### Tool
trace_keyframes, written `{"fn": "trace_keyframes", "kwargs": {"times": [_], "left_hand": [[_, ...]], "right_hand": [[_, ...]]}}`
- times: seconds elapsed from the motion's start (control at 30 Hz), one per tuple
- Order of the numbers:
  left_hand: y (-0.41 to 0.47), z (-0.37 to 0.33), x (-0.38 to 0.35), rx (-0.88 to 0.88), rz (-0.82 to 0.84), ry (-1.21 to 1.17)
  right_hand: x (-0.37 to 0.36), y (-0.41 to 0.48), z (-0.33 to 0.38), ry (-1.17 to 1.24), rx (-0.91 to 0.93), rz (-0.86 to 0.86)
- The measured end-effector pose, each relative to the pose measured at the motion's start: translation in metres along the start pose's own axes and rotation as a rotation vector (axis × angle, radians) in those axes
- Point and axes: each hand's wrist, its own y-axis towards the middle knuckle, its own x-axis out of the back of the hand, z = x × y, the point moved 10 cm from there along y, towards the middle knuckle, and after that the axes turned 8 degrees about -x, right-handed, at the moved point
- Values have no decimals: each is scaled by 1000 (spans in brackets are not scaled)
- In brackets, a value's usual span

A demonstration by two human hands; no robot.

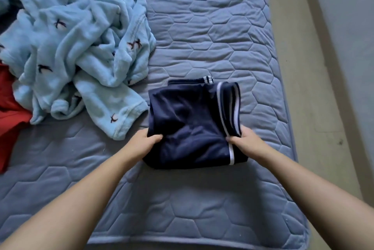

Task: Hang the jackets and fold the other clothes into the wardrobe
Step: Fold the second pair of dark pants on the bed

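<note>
While both forearms are reaching out over the bed (202,26), the hands are holding a folded navy garment (188,120) at its two near corners. The left hand (144,142) is gripping the left edge, its thumb lying on top of the cloth and its fingers tucked out of sight below. The right hand (245,140) is gripping the right edge the same way, its thumb pressing on top just beside a white stripe that is running along that side. The garment is lying as a rough square on the blue quilted cover, towards the bed's right side; a striped band is poking out at its far end. Whether the bundle is resting fully on the cover or being lifted slightly, I cannot tell. Just left of it, a pale blue fleece (77,47) with small dark bird shapes is sprawling in a crumpled heap, one sleeve end lying just beside the garment's left edge. A red cloth (10,103) is showing at the left border, touching the fleece. Beige floor (303,87) is running along the bed's right side.
</note>
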Motion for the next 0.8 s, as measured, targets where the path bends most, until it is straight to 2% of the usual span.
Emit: {"fn": "trace_keyframes", "kwargs": {"times": [0.07, 0.1, 0.23, 0.3, 0.37, 0.47, 0.53, 0.6, 0.7, 0.73, 0.8], "left_hand": [[3, 3, 0, 30, -11, -130], [7, -4, 4, -27, -45, -149], [9, -53, 25, -355, -319, -109], [11, -60, 28, -360, -421, -70], [22, -49, 25, -241, -446, 59], [32, -19, 19, 69, -385, 352], [31, -10, 25, 157, -386, 359], [35, -2, 23, 198, -330, 166], [37, 7, -8, 348, -44, -252], [34, 8, -18, 386, 43, -296], [32, 5, -28, 385, 108, -311]], "right_hand": [[2, 1, -9, 136, -91, 14], [7, 1, -5, 169, -62, -20], [33, -6, 29, 200, 238, -313], [37, -2, 32, 195, 231, -411], [33, 15, 22, 88, 97, -410], [27, 30, -8, -144, -183, -369], [34, 32, -13, -215, -220, -408], [33, 37, -13, -52, -247, -351], [16, 47, -13, 309, -389, -96], [9, 47, -14, 347, -454, 2], [-3, 36, -14, 371, -557, 136]]}}
